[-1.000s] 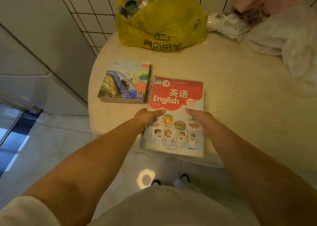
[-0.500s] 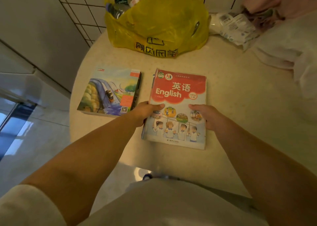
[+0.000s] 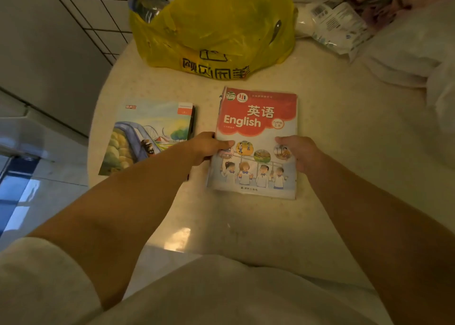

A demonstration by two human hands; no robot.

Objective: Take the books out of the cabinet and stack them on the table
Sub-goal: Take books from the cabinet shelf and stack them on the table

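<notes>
Bottles (image 3: pixel 150 1) fill the yellow bag (image 3: pixel 216 29); left hand (image 3: pixel 209 147) and right hand (image 3: pixel 299 151) grip the English book (image 3: pixel 256 132) edges, apart.

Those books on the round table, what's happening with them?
A person is setting an English textbook down on the table, the left hand and right hand gripping its side edges with thumbs on the cover. It lies flat beside a picture-cover book, apart from it and not stacked. A yellow bag sits behind them.
</notes>
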